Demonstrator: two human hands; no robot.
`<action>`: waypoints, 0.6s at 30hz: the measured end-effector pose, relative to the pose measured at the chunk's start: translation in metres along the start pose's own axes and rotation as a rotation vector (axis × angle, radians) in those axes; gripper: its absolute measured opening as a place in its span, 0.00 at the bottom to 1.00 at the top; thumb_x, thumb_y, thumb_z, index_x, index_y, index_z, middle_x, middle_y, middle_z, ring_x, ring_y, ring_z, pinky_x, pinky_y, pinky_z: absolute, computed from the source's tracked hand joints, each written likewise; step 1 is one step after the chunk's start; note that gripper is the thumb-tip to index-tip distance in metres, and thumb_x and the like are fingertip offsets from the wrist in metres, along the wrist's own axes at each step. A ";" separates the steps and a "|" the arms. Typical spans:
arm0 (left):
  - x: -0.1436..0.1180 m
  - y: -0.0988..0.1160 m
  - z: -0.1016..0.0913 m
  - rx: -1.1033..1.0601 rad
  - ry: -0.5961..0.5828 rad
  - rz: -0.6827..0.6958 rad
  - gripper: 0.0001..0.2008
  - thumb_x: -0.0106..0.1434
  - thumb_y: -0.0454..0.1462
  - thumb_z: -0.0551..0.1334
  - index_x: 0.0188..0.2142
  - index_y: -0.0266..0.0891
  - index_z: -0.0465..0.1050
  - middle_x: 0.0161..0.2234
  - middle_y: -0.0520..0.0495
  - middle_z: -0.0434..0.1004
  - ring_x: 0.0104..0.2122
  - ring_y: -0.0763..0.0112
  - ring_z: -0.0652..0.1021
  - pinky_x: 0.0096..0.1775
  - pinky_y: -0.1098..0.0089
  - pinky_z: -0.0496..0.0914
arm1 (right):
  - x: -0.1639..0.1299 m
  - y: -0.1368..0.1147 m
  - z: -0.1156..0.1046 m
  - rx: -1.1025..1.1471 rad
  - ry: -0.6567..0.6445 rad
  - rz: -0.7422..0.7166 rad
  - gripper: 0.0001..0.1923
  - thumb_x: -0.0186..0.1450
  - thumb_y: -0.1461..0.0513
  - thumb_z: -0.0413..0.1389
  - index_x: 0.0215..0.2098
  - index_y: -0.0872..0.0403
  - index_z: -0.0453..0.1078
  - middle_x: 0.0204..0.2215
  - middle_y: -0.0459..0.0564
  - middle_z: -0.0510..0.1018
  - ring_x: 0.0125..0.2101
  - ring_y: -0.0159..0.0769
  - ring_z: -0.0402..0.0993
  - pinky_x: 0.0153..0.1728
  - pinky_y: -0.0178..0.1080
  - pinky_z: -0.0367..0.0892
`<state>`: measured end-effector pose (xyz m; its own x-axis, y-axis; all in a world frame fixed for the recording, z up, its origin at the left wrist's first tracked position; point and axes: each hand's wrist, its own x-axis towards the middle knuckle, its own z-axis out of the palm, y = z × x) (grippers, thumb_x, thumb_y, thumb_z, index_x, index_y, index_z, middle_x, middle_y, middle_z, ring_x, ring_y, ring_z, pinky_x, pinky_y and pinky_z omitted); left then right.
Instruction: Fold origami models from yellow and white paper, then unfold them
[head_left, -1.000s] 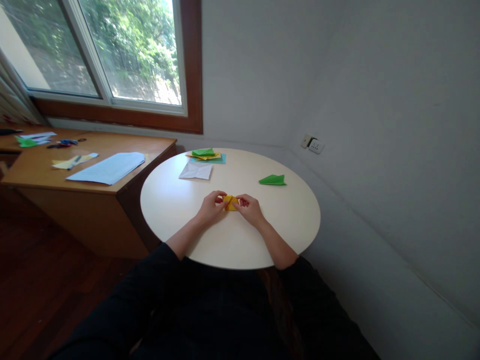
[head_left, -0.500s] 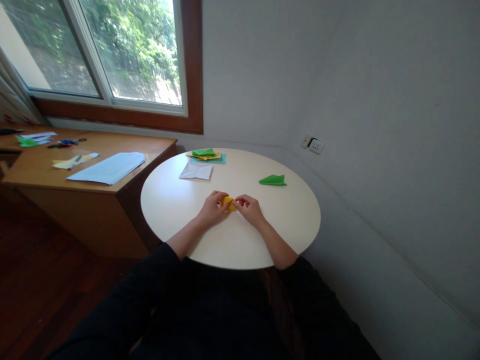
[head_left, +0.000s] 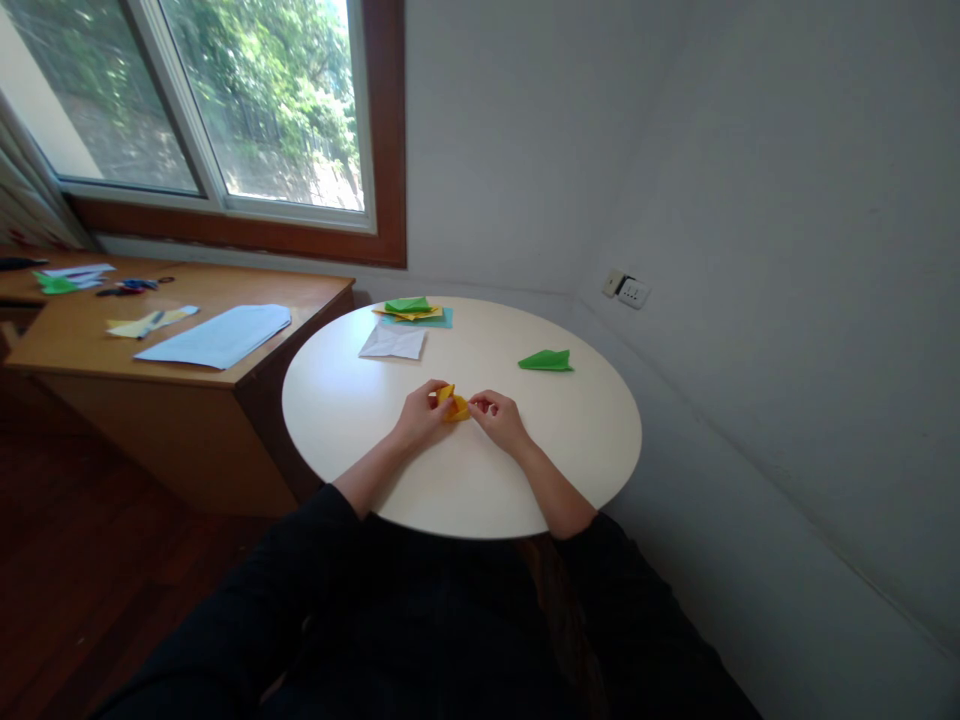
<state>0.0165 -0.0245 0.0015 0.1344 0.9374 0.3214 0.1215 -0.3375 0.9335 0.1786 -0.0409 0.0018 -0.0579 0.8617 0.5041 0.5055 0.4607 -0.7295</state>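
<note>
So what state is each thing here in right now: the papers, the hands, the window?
Yellow paper: folded small, pinched between both hands.
Left hand: closed on the yellow paper.
Right hand: closed on the yellow paper.
Green paper: folded to a pointed shape, lying flat on the round table.
White sheet: lying flat.
Paper stack: piled, green on top.
Window: looks shut.

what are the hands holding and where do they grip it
Both hold the small folded yellow paper above the round table: the left hand pinches its left edge, the right hand its right edge.
</note>
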 end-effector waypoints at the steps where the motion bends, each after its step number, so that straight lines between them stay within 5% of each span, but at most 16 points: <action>1: 0.001 0.000 0.000 -0.008 0.003 -0.007 0.12 0.52 0.39 0.61 0.36 0.38 0.70 0.33 0.47 0.75 0.30 0.70 0.75 0.32 0.71 0.69 | 0.000 0.000 0.000 0.000 0.000 0.002 0.06 0.54 0.60 0.53 0.25 0.54 0.70 0.20 0.44 0.69 0.23 0.30 0.62 0.25 0.34 0.59; 11: 0.014 -0.017 -0.003 -0.131 0.009 -0.071 0.11 0.52 0.35 0.60 0.37 0.37 0.72 0.34 0.45 0.76 0.35 0.66 0.75 0.39 0.66 0.69 | 0.001 0.000 -0.001 -0.023 -0.015 -0.002 0.05 0.53 0.61 0.52 0.24 0.54 0.69 0.19 0.44 0.69 0.22 0.30 0.62 0.26 0.34 0.59; 18: 0.013 -0.004 -0.004 -0.447 0.072 -0.279 0.11 0.50 0.34 0.59 0.35 0.36 0.70 0.31 0.46 0.75 0.32 0.69 0.76 0.37 0.66 0.70 | 0.001 0.004 0.001 -0.039 -0.006 0.001 0.06 0.53 0.60 0.53 0.22 0.53 0.68 0.21 0.45 0.71 0.22 0.31 0.63 0.25 0.34 0.59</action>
<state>0.0142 -0.0106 0.0020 0.0871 0.9951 0.0463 -0.2899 -0.0192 0.9569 0.1798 -0.0382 -0.0013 -0.0625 0.8635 0.5005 0.5383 0.4514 -0.7116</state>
